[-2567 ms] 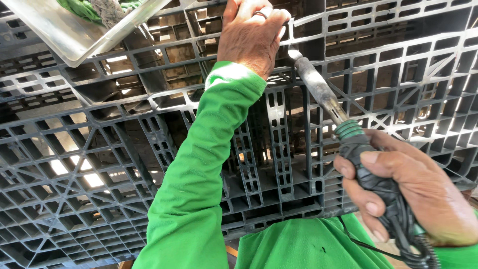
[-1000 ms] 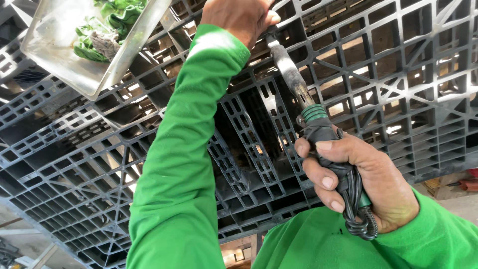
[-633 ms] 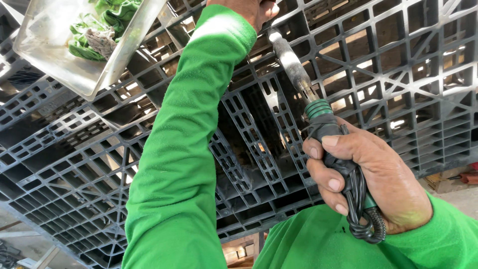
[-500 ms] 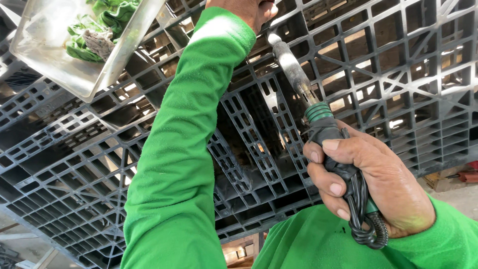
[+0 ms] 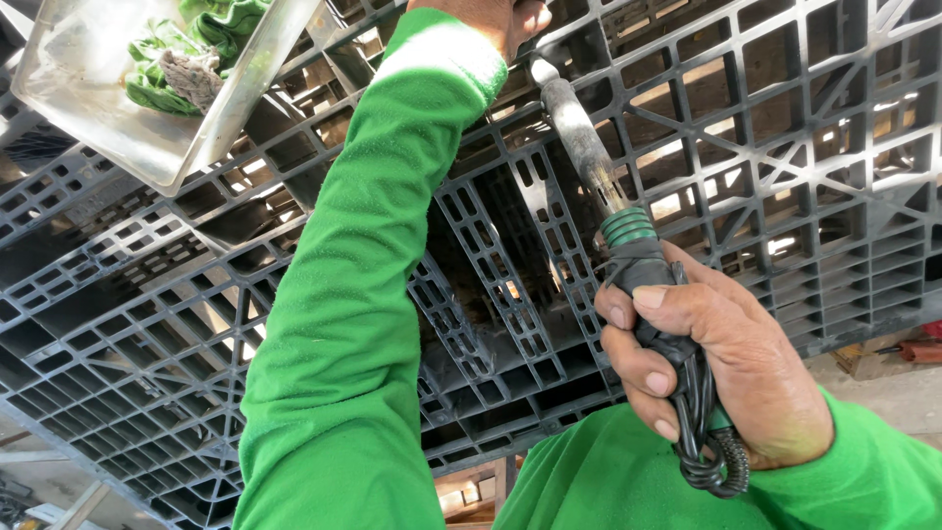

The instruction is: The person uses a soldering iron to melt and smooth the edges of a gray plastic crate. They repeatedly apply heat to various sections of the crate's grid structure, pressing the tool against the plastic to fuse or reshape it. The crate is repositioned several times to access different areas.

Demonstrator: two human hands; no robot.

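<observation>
In the head view, the right hand (image 5: 721, 378) is wrapped tightly around the dark handle of a soldering-iron-like tool (image 5: 628, 255), with fingers curled over the grip and a coiled black cord (image 5: 711, 461) bunched under the palm. The tool has a green ribbed collar just above the hand and a long grey metal shaft that rises up and to the left until its tip meets the black plastic pallet (image 5: 805, 147). The pallet fills nearly all of the view, its open grid of ribs and cells letting light through.

The left hand (image 5: 491, 15) sits at the top edge, mostly cut off; it rests on the pallet just beside the tool's tip, thumb showing, but whether it grips anything cannot be told. Its bright green sleeve (image 5: 363, 294) runs down the middle of the view.

At the upper left, a shiny metal tray (image 5: 88, 118) leans against the pallet, holding crumpled green cloth (image 5: 162, 69).
</observation>
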